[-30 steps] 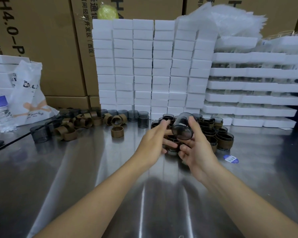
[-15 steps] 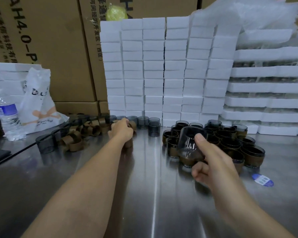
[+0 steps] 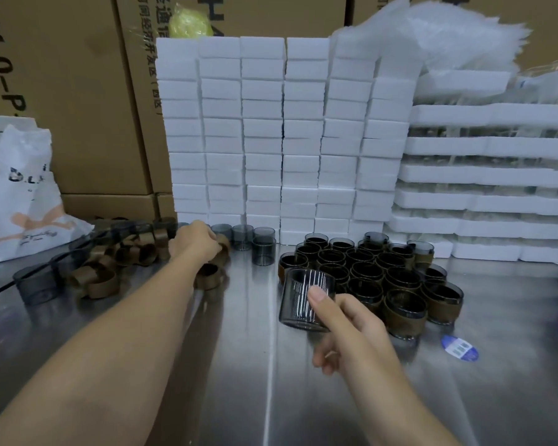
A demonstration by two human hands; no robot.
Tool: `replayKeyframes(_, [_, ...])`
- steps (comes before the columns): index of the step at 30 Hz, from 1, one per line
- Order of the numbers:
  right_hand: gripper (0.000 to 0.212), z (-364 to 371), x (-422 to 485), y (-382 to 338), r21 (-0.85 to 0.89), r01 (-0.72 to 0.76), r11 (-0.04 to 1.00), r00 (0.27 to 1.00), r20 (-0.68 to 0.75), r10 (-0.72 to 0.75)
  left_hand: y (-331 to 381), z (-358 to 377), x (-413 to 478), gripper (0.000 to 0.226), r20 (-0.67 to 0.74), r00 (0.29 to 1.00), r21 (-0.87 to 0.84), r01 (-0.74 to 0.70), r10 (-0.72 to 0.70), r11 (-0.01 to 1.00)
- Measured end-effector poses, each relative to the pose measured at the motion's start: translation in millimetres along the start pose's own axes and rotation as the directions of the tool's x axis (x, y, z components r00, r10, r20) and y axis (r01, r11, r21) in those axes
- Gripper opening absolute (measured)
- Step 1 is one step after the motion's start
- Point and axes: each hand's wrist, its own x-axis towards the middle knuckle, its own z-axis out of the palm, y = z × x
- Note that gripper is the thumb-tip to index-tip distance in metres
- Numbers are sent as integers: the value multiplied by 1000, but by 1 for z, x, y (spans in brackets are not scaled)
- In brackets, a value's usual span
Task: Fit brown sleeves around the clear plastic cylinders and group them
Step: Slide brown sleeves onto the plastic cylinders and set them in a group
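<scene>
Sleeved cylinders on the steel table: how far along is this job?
Done: a cluster of sleeved cylinders stands grouped on the right. In hand: the right hand holds a bare cylinder, while the left hand is at the loose brown sleeves; its grip is hidden. Left: several unsleeved cylinders wait by the foam blocks, and many of those sleeves lie unused.

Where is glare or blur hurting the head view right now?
Head view: bright glare streaks run down the steel table; striped reflections cover the clear cylinder held by the right hand; the left hand at the brown sleeves looks soft; wide-angle bowing tilts the white boxes.
</scene>
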Motion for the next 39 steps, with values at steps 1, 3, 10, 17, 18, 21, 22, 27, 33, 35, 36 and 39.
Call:
replayKeyframes(1, [45, -1, 0, 0, 30, -24, 999, 1000, -13, 25, 3, -5, -2, 15, 17, 1000, -134, 10, -8, 991])
replayKeyframes(3, [55, -3, 1, 0, 116, -110, 987, 993, -26, 114, 11, -14, -9, 24, 53, 998, -424, 0, 25, 906])
replayKeyframes(10, [62, -17, 5, -15, 273, -333, 903, 943, 114, 314, 44, -32, -96, 29, 267, 924, -898, 137, 272, 418])
replayKeyframes(17, [42, -27, 8, -17, 15, -61, 998, 983, -175, 62, 44, -35, -192, 51, 529, 784, -832, 554, 324, 17])
replayKeyframes(18, [45, -28, 9, -18, -52, 6, 999, 976, -219, -17, 41, -37, -198, 59, 543, 767, -820, 573, 343, 17])
replayKeyframes(21, [55, -34, 7, -20, -177, 208, 962, 944, -222, -245, 31, -42, -207, 58, 559, 724, -826, 529, 404, 196])
replayKeyframes(22, [61, -34, 6, -21, -209, 269, 940, 933, -184, -308, 30, -43, -209, 56, 560, 720, -829, 492, 411, 268])
replayKeyframes(27, [67, -31, 3, -18, -420, 541, 729, 827, 107, -552, 37, -45, -216, 36, 523, 749, -833, 351, 406, 427])
replayKeyframes(33, [85, -32, 6, -6, -499, 639, 586, 763, 314, -565, 36, -46, -217, 25, 550, 750, -824, 418, 367, 382])
replayKeyframes(35, [82, -32, 7, -2, -537, 668, 515, 725, 313, -614, 38, -46, -221, 28, 566, 728, -816, 426, 387, 391])
replayKeyframes(36, [79, -32, 7, -2, -549, 677, 490, 707, 302, -640, 39, -46, -222, 32, 566, 719, -816, 419, 403, 399])
replayKeyframes(39, [73, -27, 4, -5, -573, 680, 456, 673, 243, -698, 41, -49, -226, 36, 545, 695, -829, 363, 469, 426])
